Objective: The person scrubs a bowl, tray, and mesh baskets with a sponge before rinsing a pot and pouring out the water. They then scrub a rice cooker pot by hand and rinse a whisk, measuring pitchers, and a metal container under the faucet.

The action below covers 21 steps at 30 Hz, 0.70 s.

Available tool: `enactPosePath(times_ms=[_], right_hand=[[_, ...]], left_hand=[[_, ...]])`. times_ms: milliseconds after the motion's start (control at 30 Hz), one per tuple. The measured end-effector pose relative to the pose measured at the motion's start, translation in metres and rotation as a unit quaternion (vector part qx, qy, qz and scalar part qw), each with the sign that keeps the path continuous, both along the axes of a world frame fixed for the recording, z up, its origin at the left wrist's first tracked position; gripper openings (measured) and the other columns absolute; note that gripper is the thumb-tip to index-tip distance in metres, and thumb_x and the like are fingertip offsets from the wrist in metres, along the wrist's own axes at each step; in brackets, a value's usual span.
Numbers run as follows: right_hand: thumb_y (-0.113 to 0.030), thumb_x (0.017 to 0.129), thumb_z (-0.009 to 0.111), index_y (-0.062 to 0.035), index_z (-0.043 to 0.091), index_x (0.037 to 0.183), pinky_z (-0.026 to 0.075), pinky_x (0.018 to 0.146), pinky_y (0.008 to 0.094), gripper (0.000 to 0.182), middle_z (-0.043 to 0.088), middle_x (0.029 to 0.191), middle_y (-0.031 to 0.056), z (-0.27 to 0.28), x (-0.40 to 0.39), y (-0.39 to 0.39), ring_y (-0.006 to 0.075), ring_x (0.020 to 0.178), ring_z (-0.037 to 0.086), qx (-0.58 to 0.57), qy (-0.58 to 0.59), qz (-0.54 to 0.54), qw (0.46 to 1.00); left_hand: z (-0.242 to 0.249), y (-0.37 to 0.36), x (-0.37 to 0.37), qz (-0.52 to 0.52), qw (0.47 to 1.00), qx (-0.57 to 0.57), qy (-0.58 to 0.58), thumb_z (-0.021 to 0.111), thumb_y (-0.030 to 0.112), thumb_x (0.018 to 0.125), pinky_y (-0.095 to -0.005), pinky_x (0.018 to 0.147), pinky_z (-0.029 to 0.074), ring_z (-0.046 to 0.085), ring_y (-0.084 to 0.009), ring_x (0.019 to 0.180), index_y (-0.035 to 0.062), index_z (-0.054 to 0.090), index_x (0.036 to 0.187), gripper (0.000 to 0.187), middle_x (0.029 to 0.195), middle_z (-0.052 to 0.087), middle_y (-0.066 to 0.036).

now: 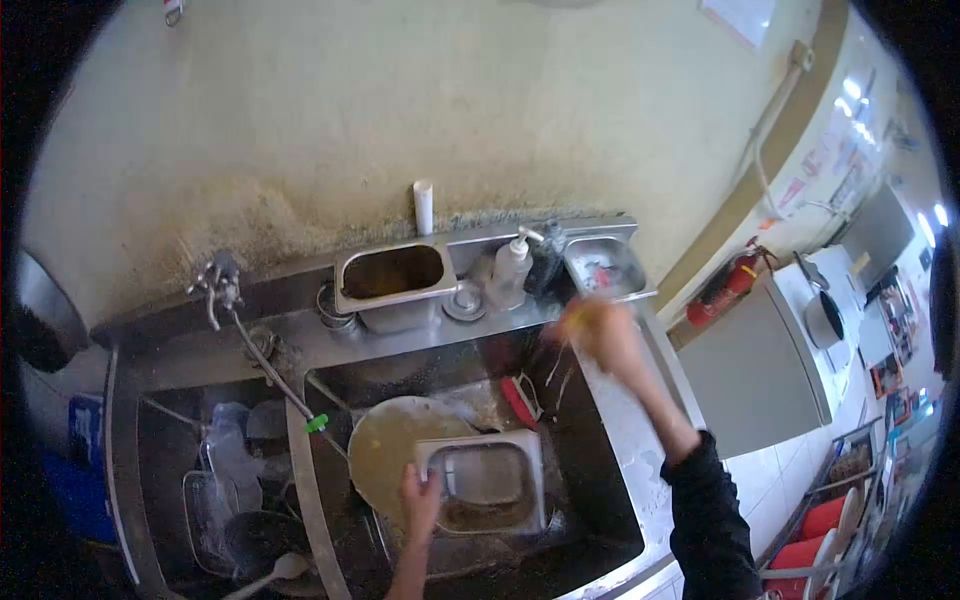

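Gripping a wet rectangular steel pan [485,480] – left hand [420,500]; blurred right hand's [600,330] grip unclear.

Behind the sink's steel rim [300,470] we see an empty metal tub [393,275] on the back ledge, a white pump bottle [511,268] just beside it, and a tap [215,285] mounted to the ledge's other end. Well off to the side of the sink, a red fire extinguisher [728,282] hangs on the wall.
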State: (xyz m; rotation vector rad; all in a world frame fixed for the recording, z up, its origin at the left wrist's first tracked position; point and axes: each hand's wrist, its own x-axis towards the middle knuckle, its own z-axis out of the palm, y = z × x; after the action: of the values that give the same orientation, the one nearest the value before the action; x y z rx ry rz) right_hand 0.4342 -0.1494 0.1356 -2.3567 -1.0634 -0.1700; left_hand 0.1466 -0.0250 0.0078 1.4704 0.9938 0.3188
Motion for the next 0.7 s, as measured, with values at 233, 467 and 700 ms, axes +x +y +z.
enactPosePath(times_ms=[233, 467, 700], right_hand=[[-0.016, 0.069, 0.064, 0.0005, 0.054, 0.103, 0.047, 0.065, 0.0333, 0.039, 0.064, 0.082, 0.0148, -0.122, 0.228, 0.018, 0.0190, 0.073, 0.060, -0.035, 0.163, -0.011, 0.986], [-0.018, 0.080, 0.043, -0.0021, 0.053, 0.100, 0.041, 0.077, 0.0382, 0.028, 0.056, 0.101, 0.0204, -0.140, 0.251, 0.016, 0.0342, 0.090, 0.054, -0.313, -0.048, 0.120, 0.941], [-0.029, 0.078, 0.057, -0.0047, 0.052, 0.106, 0.047, 0.064, 0.0331, 0.038, 0.060, 0.088, 0.0111, -0.034, 0.103, -0.007, 0.0218, 0.079, 0.059, 0.149, 0.372, -0.083, 0.912]], left_hand=[[-0.139, 0.071, -0.053, 0.327, 0.941, -0.036, -0.086, 0.054, 0.002, 0.073, -0.0304, 0.077, 0.042, 0.053, -0.0180, 0.089, 0.0027, 0.046, 0.108, 0.036, 0.099, 0.054, -0.008], [-0.165, 0.087, -0.061, 0.292, 0.951, -0.067, -0.072, 0.051, -0.002, 0.071, -0.0286, 0.070, 0.044, 0.053, -0.0153, 0.081, 0.0028, 0.050, 0.098, 0.027, 0.089, 0.055, -0.004], [-0.027, 0.032, -0.046, -0.051, 0.908, 0.401, 0.114, 0.058, 0.005, 0.065, -0.0378, 0.053, 0.043, 0.056, -0.0289, 0.061, 0.0066, 0.054, 0.074, 0.010, 0.064, 0.055, -0.010]])
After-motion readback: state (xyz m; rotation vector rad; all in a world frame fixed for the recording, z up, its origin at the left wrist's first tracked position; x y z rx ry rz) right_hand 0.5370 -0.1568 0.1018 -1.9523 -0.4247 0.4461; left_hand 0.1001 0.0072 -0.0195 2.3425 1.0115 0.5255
